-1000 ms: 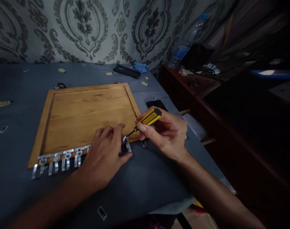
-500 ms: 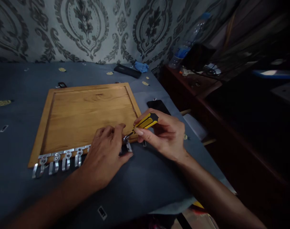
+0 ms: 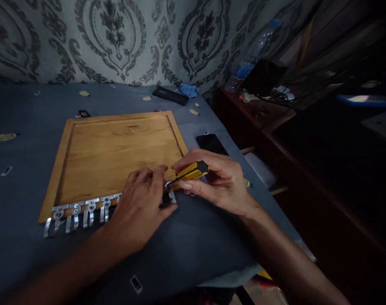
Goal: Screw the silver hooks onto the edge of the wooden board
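So the head cam is riding up on the wearer, facing forward and down, pretty close in. The rectangular brown wooden board [image 3: 117, 156] is sitting left of centre, bare forearms [image 3: 275, 241] are slanting in from the bottom corners, and a grey-white patterned backdrop [image 3: 161, 46] is filling the top.

The wooden panel [image 3: 119, 156], honey-brown with a raised rim, lies flat on the dark blue cloth [image 3: 212, 241]. From where I stand, four silver metal hooks [image 3: 91, 206] show clearly along the near edge's left part, side by side, their curved prongs projecting past the edge. A partly covered end hook [image 3: 172, 197] sits near the right corner. The screwdriver [image 3: 191, 170], yellow-and-black handled, is tilted, handle up and right, dark shaft down at the end hook's plate.
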Tool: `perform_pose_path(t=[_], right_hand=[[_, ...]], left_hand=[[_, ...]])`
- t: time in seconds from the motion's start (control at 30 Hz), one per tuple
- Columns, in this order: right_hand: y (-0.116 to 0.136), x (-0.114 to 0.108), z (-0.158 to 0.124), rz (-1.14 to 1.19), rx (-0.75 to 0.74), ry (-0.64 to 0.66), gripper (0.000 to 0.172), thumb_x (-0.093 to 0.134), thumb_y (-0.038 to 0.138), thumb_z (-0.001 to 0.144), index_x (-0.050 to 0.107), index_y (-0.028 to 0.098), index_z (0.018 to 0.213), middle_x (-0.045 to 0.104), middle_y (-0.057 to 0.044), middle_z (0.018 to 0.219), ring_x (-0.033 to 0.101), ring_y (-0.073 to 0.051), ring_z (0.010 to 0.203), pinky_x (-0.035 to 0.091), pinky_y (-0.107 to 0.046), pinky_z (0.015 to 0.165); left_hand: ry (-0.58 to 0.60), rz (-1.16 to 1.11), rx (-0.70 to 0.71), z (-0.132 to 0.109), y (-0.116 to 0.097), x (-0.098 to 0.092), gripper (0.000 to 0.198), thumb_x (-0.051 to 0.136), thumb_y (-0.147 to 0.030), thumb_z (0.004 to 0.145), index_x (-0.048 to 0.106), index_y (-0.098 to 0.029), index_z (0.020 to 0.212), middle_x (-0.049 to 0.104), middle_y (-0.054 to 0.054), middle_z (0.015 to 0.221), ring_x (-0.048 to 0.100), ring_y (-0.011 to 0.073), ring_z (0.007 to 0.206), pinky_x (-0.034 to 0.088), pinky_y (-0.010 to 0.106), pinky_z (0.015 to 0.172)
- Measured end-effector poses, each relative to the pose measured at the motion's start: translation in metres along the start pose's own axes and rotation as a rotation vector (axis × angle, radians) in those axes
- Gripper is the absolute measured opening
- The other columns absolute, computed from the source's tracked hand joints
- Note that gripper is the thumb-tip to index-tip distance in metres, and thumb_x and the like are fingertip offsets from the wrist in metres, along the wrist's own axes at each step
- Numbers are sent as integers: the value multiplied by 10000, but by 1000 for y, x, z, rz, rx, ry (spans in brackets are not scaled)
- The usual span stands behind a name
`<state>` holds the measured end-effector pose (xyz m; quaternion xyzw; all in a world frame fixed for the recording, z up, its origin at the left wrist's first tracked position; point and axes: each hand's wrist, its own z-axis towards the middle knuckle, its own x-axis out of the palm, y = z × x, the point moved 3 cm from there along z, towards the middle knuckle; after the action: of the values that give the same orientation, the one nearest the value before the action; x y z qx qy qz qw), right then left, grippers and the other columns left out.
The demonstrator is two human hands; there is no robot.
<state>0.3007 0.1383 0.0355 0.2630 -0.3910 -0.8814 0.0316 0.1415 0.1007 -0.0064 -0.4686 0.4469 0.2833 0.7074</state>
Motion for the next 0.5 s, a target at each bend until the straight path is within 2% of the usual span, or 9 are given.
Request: perform_pose_path(t=[0.1, 0.17, 0.3, 0.5], right_hand=[[-1, -5, 2, 53, 27, 95, 99, 725, 254, 858, 698, 159, 857, 682, -42, 829, 670, -141, 735, 558, -275, 634], [-2, -6, 2, 107, 66, 110, 100, 716, 248, 866, 696, 156, 832, 674, -39, 839, 655, -115, 676, 558, -249, 593], [-2, -4, 0, 148, 73, 42, 130, 755, 262, 832, 696, 155, 877, 646, -8, 805, 604, -68, 536, 503, -203, 491], [-1, 4, 0, -51, 3, -72, 159, 774, 282, 816, 674, 159, 807, 650, -10, 719, 596, -112, 607, 476, -260, 573]], left_hand=[[10, -11, 1, 0, 0, -1, 630, 756, -279, 764, 399, -206, 1278, 662, 92, 1089, 607, 328, 1086, 463, 504, 941], [10, -12, -1, 0, 0, -1, 629, 761, -279, 762, 399, -214, 1272, 662, 91, 1100, 607, 327, 1089, 467, 506, 940], [16, -3, -5, 1, -1, -2, 634, 771, -266, 753, 404, -198, 1266, 659, 105, 1121, 608, 327, 1080, 471, 504, 931], [12, 3, -12, 2, -3, -3, 611, 769, -244, 747, 424, -186, 1248, 659, 100, 1079, 609, 324, 1048, 477, 488, 903]])
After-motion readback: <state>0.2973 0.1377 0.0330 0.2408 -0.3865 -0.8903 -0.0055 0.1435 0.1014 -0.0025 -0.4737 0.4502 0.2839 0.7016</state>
